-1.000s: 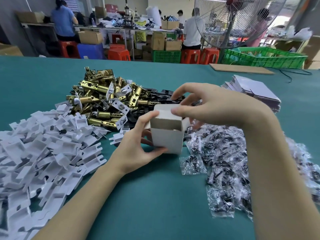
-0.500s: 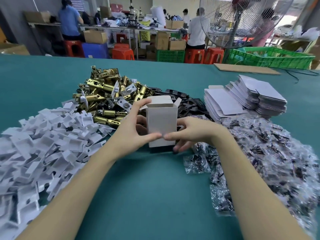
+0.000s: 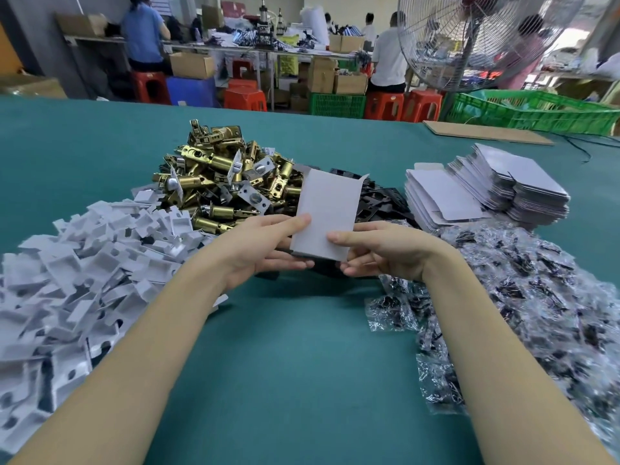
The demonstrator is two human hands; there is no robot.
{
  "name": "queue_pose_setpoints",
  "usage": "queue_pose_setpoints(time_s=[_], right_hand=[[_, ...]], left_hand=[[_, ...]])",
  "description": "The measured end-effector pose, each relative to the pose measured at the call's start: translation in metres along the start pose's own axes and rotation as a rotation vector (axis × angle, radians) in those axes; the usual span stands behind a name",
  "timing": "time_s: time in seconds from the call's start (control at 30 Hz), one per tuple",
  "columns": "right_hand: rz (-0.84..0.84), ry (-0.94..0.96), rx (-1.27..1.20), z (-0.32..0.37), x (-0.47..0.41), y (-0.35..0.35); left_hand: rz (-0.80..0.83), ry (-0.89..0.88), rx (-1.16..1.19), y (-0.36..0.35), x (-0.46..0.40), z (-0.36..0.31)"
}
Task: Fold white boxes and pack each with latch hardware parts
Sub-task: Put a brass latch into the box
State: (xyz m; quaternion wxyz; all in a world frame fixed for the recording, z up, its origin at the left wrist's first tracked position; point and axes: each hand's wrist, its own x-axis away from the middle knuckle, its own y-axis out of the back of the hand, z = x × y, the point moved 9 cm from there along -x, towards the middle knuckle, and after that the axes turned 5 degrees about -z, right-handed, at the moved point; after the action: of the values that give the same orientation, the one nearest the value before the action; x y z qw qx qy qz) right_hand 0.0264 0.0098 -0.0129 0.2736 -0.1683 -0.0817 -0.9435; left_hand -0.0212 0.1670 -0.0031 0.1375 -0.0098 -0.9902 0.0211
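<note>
A folded white box [image 3: 327, 211] stands upright above the green table [image 3: 285, 364], its open top flaps pointing away from me. My left hand [image 3: 265, 246] grips its lower left side, thumb on the front face. My right hand [image 3: 379, 250] grips the lower right side, thumb on the front. Behind the box lies a heap of brass latches [image 3: 221, 182]. Black plates [image 3: 379, 199] lie just right of that heap. Flat white box blanks [image 3: 483, 193] are stacked at the right.
White plastic inserts [image 3: 67, 270] are piled at the left. Clear bags of dark screws [image 3: 523, 310] spread over the right side. A cardboard sheet [image 3: 483, 132] and a green crate [image 3: 533, 112] sit at the far right edge, with a fan and people working behind.
The box went from tilted with its top under my right fingers to upright. My right hand dropped to its lower right side, and both hands then tipped its broad face toward me.
</note>
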Motion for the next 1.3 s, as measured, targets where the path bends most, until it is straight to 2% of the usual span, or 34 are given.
queue_pose_setpoints(time_s=[0.13,0.27,0.37,0.43,0.5,0.6,0.7,0.83,1.03,1.2,1.3], right_hand=[[0.010,0.020,0.025,0.001,-0.002,0.000],[-0.006,0.086,0.108,0.005,-0.003,0.000],[-0.114,0.168,0.025,0.013,-0.005,0.007],[-0.177,0.228,-0.023,0.019,-0.005,0.011],[-0.218,0.280,0.022,0.022,-0.003,0.014],[-0.209,0.311,0.162,0.023,-0.003,0.009],[-0.177,0.331,0.282,0.023,-0.003,0.002],[-0.110,0.316,0.308,0.020,-0.004,-0.002],[-0.009,0.224,0.367,0.011,-0.001,-0.005],[0.028,0.156,0.416,0.009,0.002,-0.010],[0.058,0.138,0.469,0.009,0.005,-0.019]], left_hand=[[-0.001,0.004,0.004,0.003,0.000,-0.001],[-0.021,-0.098,0.029,-0.001,0.001,-0.007],[-0.106,-0.169,0.250,-0.003,-0.003,-0.008],[-0.157,-0.131,0.395,-0.005,-0.007,0.001],[-0.159,-0.072,0.417,-0.006,-0.011,0.010],[-0.152,-0.003,0.361,-0.001,-0.013,0.017],[-0.153,-0.031,0.264,0.004,-0.012,0.015],[-0.151,-0.072,0.177,0.006,-0.012,0.014],[-0.077,-0.028,0.167,0.000,-0.011,0.029],[0.005,-0.023,-0.100,0.005,-0.005,0.028],[0.037,-0.054,-0.343,0.008,0.000,0.023]])
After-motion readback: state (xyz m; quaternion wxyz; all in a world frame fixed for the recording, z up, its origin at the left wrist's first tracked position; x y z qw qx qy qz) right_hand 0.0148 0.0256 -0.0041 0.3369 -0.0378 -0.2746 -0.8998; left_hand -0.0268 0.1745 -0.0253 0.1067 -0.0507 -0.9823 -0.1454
